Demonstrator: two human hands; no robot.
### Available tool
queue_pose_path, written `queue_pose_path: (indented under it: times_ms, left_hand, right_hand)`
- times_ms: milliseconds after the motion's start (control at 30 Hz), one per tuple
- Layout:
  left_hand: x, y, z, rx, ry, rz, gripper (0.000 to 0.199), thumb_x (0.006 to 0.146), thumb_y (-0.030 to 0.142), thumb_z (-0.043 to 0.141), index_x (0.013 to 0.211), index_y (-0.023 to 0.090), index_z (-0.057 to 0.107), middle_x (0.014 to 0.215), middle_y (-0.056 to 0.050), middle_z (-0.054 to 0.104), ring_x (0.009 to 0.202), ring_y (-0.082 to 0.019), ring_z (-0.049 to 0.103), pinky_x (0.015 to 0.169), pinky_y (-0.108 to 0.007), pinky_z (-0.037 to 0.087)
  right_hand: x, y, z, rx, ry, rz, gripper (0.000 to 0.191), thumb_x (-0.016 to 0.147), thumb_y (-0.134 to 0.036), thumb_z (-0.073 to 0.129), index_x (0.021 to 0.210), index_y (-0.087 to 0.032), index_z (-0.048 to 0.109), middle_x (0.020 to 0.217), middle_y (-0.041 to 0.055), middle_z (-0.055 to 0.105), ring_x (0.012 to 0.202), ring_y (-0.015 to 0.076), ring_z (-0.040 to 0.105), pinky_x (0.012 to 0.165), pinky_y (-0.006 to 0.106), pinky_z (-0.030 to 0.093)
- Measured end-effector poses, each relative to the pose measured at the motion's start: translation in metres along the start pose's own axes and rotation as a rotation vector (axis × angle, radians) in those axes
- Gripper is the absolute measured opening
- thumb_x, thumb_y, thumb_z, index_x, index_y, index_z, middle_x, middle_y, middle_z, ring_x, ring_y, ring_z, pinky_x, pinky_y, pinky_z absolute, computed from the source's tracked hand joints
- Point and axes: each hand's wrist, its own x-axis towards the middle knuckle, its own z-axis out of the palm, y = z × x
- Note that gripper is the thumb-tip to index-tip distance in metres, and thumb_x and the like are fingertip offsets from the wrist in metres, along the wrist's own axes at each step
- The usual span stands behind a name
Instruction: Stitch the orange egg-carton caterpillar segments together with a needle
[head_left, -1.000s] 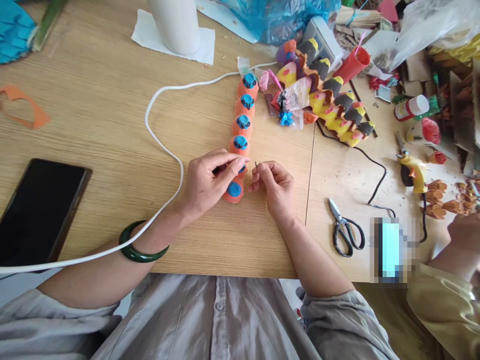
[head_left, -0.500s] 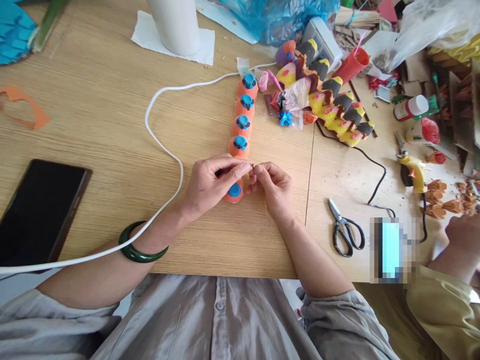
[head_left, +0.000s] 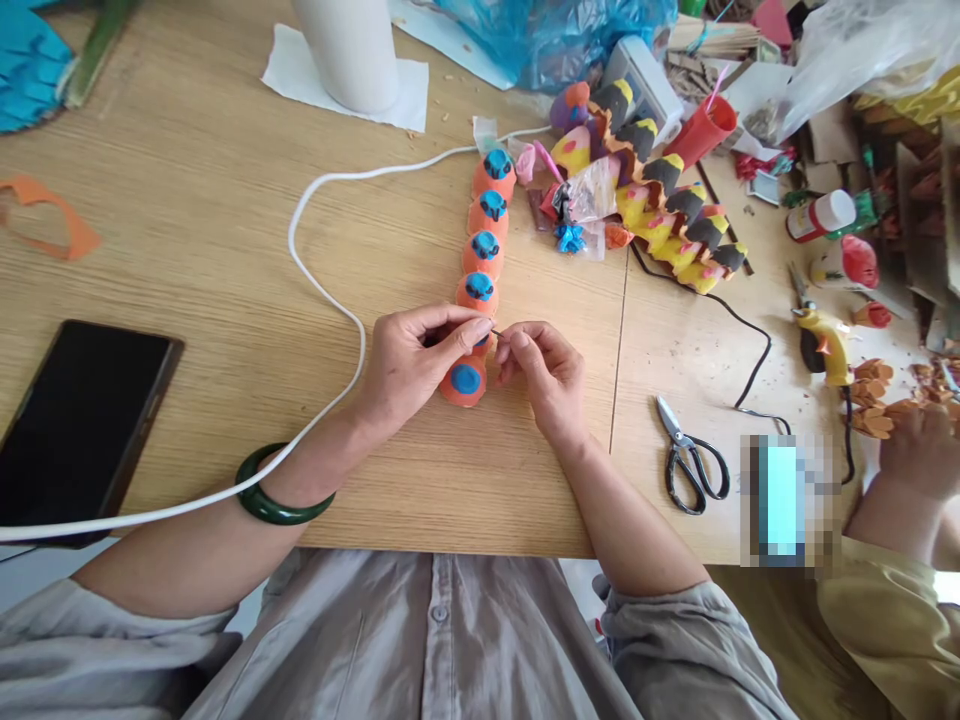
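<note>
My left hand [head_left: 409, 365] and my right hand [head_left: 549, 375] meet over an orange bumpy strip [head_left: 480, 262] like a row of egg-carton cups. Between their fingertips stretches a short, thin black strand [head_left: 497, 332], pinched at both ends; its material is too small to tell. Each cup that I can see bears a blue round patch [head_left: 465, 379]. Small black pieces sit on the upper patches, while the nearest one is plain blue. The left fingers partly cover the cup above it.
A white cable [head_left: 365, 340] crosses over my left forearm. Scissors [head_left: 690, 455] and a yellow-handled tool [head_left: 825, 340] lie rightward, near another person's hand [head_left: 919, 455]. A phone [head_left: 90, 420] rests leftward. Painted carton pieces [head_left: 667, 200] and a white cylinder [head_left: 349, 55] stand farther back.
My left fingertips have shifted slightly left, and more of the black strand and the nearest cups shows. The other person's hand has moved up and left onto the brown pieces.
</note>
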Motion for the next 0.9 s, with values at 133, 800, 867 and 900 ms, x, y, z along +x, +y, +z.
queue_pose_path:
  times_ms: [133, 800, 867, 900]
  left_hand:
    - [0.0004, -0.0006, 0.0008, -0.006, 0.006, -0.003, 0.018, 0.09, 0.04, 0.079, 0.089, 0.022, 0.083, 0.082, -0.002, 0.081, 0.074, -0.016, 0.073, 0.067, -0.026, 0.059]
    - [-0.0005, -0.0034, -0.0009, 0.099, -0.094, 0.089, 0.019, 0.091, 0.039, 0.075, 0.087, 0.022, 0.083, 0.079, -0.001, 0.079, 0.069, -0.016, 0.068, 0.063, -0.027, 0.053]
    - [-0.0006, -0.0035, -0.0012, 0.106, -0.098, 0.088, 0.018, 0.092, 0.038, 0.074, 0.089, 0.023, 0.083, 0.08, -0.001, 0.079, 0.071, -0.016, 0.069, 0.064, -0.027, 0.054]
    - [-0.0005, -0.0033, -0.0012, 0.106, -0.1, 0.085, 0.018, 0.092, 0.038, 0.074, 0.089, 0.023, 0.083, 0.081, -0.001, 0.079, 0.072, -0.016, 0.07, 0.065, -0.027, 0.054]
  right_hand:
    - [-0.0006, 0.0003, 0.0036, -0.014, 0.006, -0.007, 0.041, 0.081, -0.06, 0.083, 0.087, -0.023, 0.066, 0.074, -0.0039, 0.066, 0.058, 0.0082, 0.056, 0.057, 0.024, 0.054]
    - [-0.0042, 0.002, 0.0034, -0.049, 0.076, -0.086, 0.032, 0.087, -0.052, 0.079, 0.09, -0.024, 0.065, 0.08, -0.0021, 0.067, 0.063, 0.0096, 0.063, 0.058, 0.024, 0.06]
    - [-0.0053, 0.0043, 0.0025, -0.104, 0.074, -0.123, 0.028, 0.091, -0.051, 0.075, 0.093, -0.025, 0.066, 0.084, -0.001, 0.068, 0.068, 0.0108, 0.065, 0.06, 0.025, 0.061]
    - [-0.006, 0.0055, 0.0019, -0.138, 0.074, -0.148, 0.025, 0.093, -0.049, 0.073, 0.095, -0.025, 0.067, 0.086, -0.0005, 0.069, 0.07, 0.0113, 0.066, 0.06, 0.025, 0.061]
